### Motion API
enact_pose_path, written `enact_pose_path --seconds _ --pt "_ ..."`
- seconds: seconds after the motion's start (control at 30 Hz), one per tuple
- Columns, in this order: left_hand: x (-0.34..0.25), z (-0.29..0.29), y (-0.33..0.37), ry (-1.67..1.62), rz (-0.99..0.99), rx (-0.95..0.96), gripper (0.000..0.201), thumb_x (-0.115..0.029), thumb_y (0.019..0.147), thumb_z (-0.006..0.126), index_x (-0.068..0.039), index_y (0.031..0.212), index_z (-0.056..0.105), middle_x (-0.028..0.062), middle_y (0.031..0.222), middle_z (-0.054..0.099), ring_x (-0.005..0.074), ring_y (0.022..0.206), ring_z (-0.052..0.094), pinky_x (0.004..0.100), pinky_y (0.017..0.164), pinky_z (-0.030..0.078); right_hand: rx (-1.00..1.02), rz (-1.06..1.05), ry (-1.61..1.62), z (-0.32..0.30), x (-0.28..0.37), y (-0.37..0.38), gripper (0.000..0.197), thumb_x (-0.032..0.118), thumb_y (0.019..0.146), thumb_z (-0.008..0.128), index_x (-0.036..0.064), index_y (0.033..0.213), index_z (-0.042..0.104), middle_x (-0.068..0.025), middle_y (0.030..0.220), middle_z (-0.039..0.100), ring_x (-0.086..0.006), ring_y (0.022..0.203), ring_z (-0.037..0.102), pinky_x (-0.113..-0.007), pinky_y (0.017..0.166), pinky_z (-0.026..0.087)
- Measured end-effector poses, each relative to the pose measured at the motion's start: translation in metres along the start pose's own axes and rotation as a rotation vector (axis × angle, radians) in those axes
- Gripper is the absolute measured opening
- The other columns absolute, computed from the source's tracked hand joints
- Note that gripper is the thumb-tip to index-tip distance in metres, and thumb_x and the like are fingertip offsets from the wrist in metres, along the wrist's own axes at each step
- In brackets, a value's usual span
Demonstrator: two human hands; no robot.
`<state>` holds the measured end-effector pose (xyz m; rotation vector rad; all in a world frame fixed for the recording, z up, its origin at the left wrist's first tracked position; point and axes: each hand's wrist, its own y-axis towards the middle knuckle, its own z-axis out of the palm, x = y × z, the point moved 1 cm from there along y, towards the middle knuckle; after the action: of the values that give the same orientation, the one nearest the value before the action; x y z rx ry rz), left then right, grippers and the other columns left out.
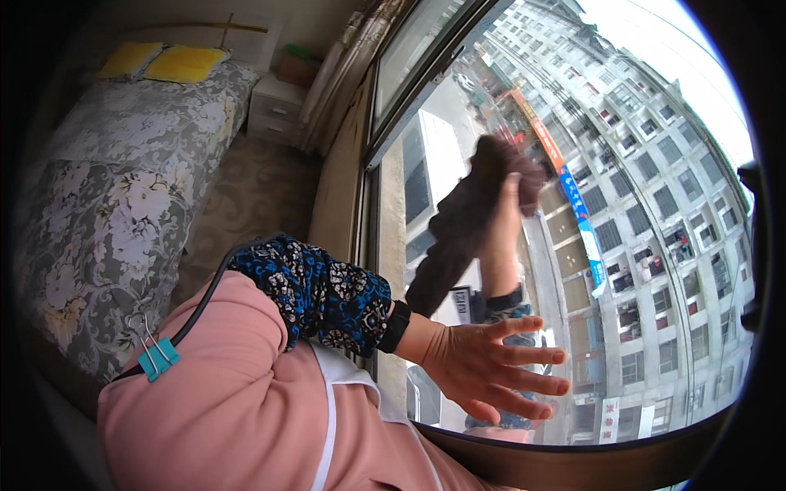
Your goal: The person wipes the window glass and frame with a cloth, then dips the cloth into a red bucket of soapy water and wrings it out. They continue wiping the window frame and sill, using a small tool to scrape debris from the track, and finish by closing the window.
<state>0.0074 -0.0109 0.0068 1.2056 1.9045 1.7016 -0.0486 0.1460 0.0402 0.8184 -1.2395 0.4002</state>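
My left hand [495, 368] reaches rightward in front of the window, fingers spread wide and the back of the hand showing. Its palm is hidden, so I cannot tell whether it presses on the glass. Farther out, my right hand [503, 221] grips a dark brown cloth [458, 229], whose bunched top is blurred and whose long end hangs down to the left. Part of the right arm's flowered sleeve [508, 309] shows behind my left hand. A blue and black flowered sleeve [327, 290] with a dark wrist cuff covers my left forearm.
The window frame [438, 78] runs along the left of the opening, and a dark sill [573, 462] curves below. Outside, well below, lie a street and a pale building [655, 204]. Behind me stand a flowered bed [139, 180], a white nightstand [273, 110] and a curtain [340, 74].
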Motion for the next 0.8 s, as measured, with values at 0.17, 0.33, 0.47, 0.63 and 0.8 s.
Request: enact_pose_path --seconds 0.17,0.33,0.47,0.63,0.8 --pt "-0.003 0.002 0.004 -0.044 -0.018 -0.031 0.077 -0.064 0.087 0.062 -0.028 0.152 0.041 0.0082 0.165 0.029 0.035 0.153 0.023 0.0665 0.121 0.006 0.057 0.295 -0.063 -0.005 -0.107 -0.053 0.051 0.043 0.106 0.048 0.0064 0.142 0.048 -0.0105 0.138 0.056 -0.0239 0.124 0.054 -0.039 0.105 0.045" --pt "-0.008 0.001 0.01 -0.102 0.013 -0.06 0.067 -0.055 0.091 0.06 -0.021 0.147 0.046 0.0116 0.163 0.032 0.0365 0.152 0.023 0.0656 0.121 0.004 -0.137 0.599 -0.163 -0.055 -0.058 -0.15 0.054 0.035 0.097 0.064 -0.0003 0.136 0.053 -0.0137 0.126 0.063 -0.0234 0.114 0.061 -0.035 0.098 0.049" --pt "-0.008 -0.014 0.003 -0.404 -0.032 -0.185 0.065 -0.046 0.085 0.071 -0.013 0.137 0.052 0.0176 0.151 0.042 0.0388 0.145 0.034 0.0638 0.117 0.018 -0.354 0.239 -0.365 -0.076 0.024 -0.199 0.048 0.033 0.099 0.062 -0.0013 0.131 0.056 -0.0148 0.122 0.064 -0.0247 0.111 0.062 -0.036 0.095 0.051" --pt "-0.002 -0.044 -0.02 -0.729 0.049 -0.069 0.019 -0.021 0.099 0.056 -0.003 0.106 0.059 0.0102 0.098 0.06 0.0265 0.098 0.061 0.0466 0.091 0.045 -0.852 -0.387 -1.066 -0.106 0.14 -0.276 0.043 0.032 0.1 0.06 -0.0026 0.125 0.061 -0.0162 0.117 0.066 -0.0263 0.106 0.064 -0.036 0.091 0.053" --pt "0.041 -0.095 -0.057 -1.093 0.013 0.027 0.007 -0.008 0.096 0.057 -0.002 0.1 0.058 0.0094 0.082 0.057 0.0276 0.081 0.06 0.0391 0.074 0.049 -1.391 -0.754 -1.894 -0.098 0.244 -0.342 0.039 0.03 0.101 0.058 -0.0038 0.119 0.065 -0.0175 0.112 0.068 -0.0279 0.102 0.065 -0.037 0.087 0.054"
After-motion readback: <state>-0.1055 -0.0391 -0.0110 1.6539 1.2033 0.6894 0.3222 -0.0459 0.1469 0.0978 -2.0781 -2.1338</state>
